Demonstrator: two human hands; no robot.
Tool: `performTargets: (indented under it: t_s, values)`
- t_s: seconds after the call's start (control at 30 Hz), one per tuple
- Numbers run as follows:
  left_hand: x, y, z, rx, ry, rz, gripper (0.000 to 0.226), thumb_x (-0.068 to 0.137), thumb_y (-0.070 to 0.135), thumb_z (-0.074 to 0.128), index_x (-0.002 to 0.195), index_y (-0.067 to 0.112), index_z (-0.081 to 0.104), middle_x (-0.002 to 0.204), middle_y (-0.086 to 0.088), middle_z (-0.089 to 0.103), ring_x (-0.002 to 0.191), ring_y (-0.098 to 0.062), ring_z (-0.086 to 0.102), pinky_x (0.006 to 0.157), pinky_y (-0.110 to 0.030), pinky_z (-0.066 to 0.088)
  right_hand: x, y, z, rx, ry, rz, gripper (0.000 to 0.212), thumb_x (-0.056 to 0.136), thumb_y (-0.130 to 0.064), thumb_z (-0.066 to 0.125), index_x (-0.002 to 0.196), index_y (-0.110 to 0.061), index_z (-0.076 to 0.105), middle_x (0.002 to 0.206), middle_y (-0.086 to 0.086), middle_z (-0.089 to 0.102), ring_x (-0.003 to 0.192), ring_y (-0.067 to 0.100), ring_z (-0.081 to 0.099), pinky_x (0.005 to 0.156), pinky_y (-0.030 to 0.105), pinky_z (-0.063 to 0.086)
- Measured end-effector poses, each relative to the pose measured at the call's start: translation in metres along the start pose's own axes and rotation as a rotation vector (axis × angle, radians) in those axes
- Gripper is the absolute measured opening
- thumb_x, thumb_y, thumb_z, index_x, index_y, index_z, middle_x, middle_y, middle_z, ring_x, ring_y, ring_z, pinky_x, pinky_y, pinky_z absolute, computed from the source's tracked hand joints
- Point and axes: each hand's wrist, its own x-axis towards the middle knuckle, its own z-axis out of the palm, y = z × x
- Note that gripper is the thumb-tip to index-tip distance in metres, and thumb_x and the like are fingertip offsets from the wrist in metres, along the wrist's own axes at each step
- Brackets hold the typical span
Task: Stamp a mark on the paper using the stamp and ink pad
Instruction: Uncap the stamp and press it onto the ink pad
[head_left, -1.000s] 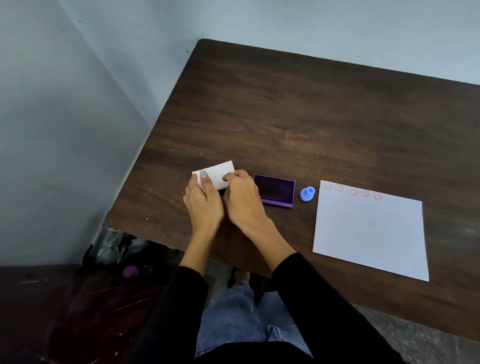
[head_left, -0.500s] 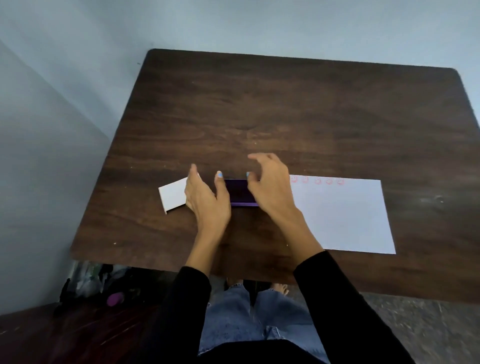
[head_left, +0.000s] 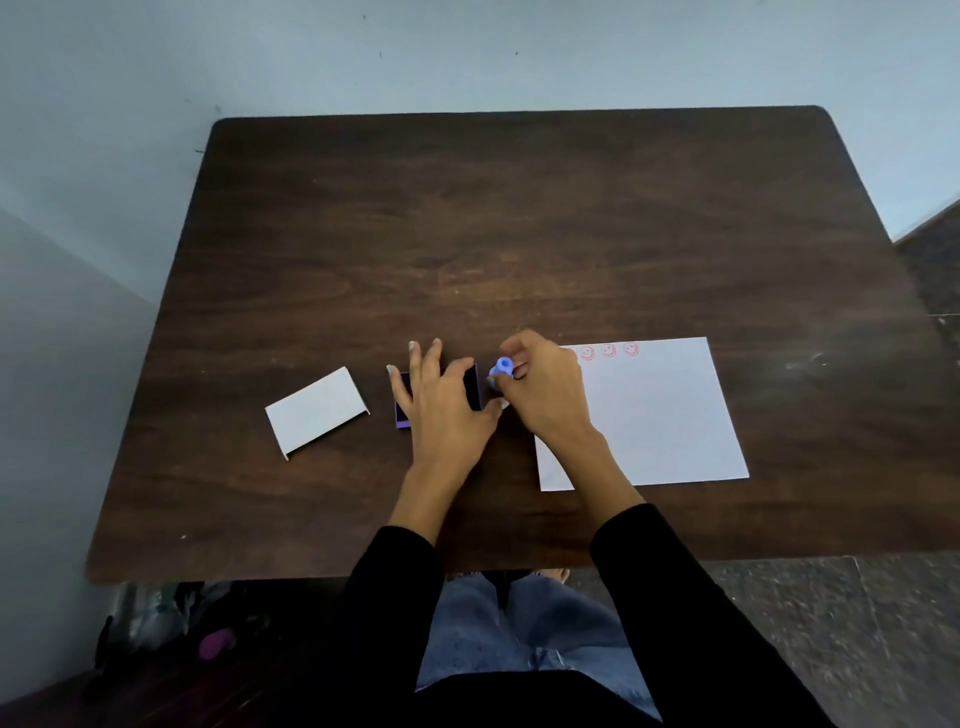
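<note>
- Dark wood-grain table (head_left: 519, 234): everything sits along its near half. Landmark for these notes: the ink pad.
- White paper (head_left: 660, 415), right of the ink pad, flat. A row of red smiley marks (head_left: 609, 351) along its far edge; three show, any others are hidden behind my right hand. Most of the sheet is blank.
- White lid (head_left: 317, 410), left of the ink pad, well apart, set down. So the pad is uncovered.
- My left hand (head_left: 441, 405) lies spread and relaxed over the ink pad, pinning it, not clenched.
- My right hand (head_left: 545, 387), just right of the ink pad, fingers pinched around the stamp.
- Purple ink pad (head_left: 402, 410), open, mostly covered by my left hand.
- Blue stamp (head_left: 503, 367), just beside the ink pad's right edge, in my right-hand pinch; cannot tell whether it is off the table.
- Progress, my read: lid off, stamp in hand. Left: ink the stamp, press a new mark on the paper.
</note>
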Motion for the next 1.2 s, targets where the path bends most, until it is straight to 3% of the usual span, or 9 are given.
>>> performTargets:
  t_s: [0.1, 0.3, 0.57, 0.67, 0.97, 1.07, 1.2]
  values:
    - [0.003, 0.001, 0.001, -0.032, 0.025, 0.008, 0.041, 0.077, 0.032, 0.072, 0.115, 0.019, 0.063, 0.151, -0.008, 0.035, 0.147, -0.021, 0.008, 0.114, -0.042, -0.014, 0.004, -0.002, -0.004, 0.151, 0.022, 0.034, 0.022, 0.07, -0.019, 0.078, 0.082, -0.017, 0.059, 0.078, 0.0, 0.068, 0.073, 0.013, 0.063, 0.065, 0.026, 0.051]
    - [0.008, 0.003, -0.004, -0.104, 0.077, 0.007, 0.031, 0.078, 0.033, 0.072, 0.105, 0.019, 0.067, 0.147, -0.004, 0.041, 0.146, -0.018, 0.013, 0.114, -0.042, -0.013, 0.007, -0.001, -0.01, 0.393, 0.015, 0.118, 0.019, 0.069, -0.022, 0.079, 0.081, -0.015, 0.067, 0.078, 0.0, 0.071, 0.075, 0.012, 0.068, 0.067, 0.027, 0.055]
    - [0.008, 0.004, -0.006, -0.105, 0.079, 0.05, 0.027, 0.078, 0.032, 0.072, 0.1, 0.017, 0.071, 0.152, -0.002, 0.033, 0.147, -0.019, 0.006, 0.113, -0.046, -0.013, 0.009, 0.0, -0.008, 0.41, 0.038, 0.115, 0.019, 0.066, -0.022, 0.083, 0.078, -0.017, 0.069, 0.072, -0.005, 0.069, 0.067, 0.007, 0.066, 0.057, 0.015, 0.05]
    - [0.008, 0.003, -0.006, -0.075, 0.058, 0.069, 0.028, 0.079, 0.035, 0.071, 0.102, 0.019, 0.071, 0.154, -0.001, 0.03, 0.147, -0.02, 0.002, 0.113, -0.048, -0.014, 0.01, 0.003, -0.011, 0.417, 0.009, 0.092, 0.019, 0.068, -0.015, 0.081, 0.085, -0.014, 0.071, 0.077, -0.001, 0.07, 0.073, 0.007, 0.067, 0.063, 0.016, 0.052]
    - [0.012, 0.003, -0.005, -0.055, -0.014, 0.071, 0.027, 0.081, 0.038, 0.068, 0.103, 0.024, 0.071, 0.157, 0.001, 0.022, 0.147, -0.022, -0.009, 0.109, -0.057, -0.016, 0.013, 0.005, -0.022, 0.491, -0.182, 0.027, 0.027, 0.078, 0.006, 0.067, 0.102, -0.004, 0.068, 0.106, 0.017, 0.069, 0.101, 0.025, 0.066, 0.09, 0.038, 0.055]
    - [0.012, 0.003, -0.007, -0.063, -0.048, 0.075, 0.028, 0.08, 0.041, 0.068, 0.102, 0.024, 0.071, 0.158, 0.001, 0.019, 0.146, -0.022, -0.013, 0.108, -0.057, -0.018, 0.014, 0.006, -0.024, 0.49, -0.22, 0.0, 0.029, 0.079, 0.008, 0.065, 0.104, -0.006, 0.067, 0.108, 0.015, 0.069, 0.102, 0.022, 0.065, 0.09, 0.036, 0.055]
    - [0.012, 0.0, -0.01, -0.061, -0.109, 0.116, 0.028, 0.081, 0.043, 0.067, 0.103, 0.027, 0.071, 0.16, 0.001, 0.012, 0.145, -0.022, -0.019, 0.108, -0.057, -0.018, 0.016, 0.009, -0.026, 0.489, -0.276, -0.033, 0.034, 0.08, 0.01, 0.061, 0.107, -0.01, 0.065, 0.105, 0.009, 0.068, 0.102, 0.017, 0.065, 0.083, 0.022, 0.055]
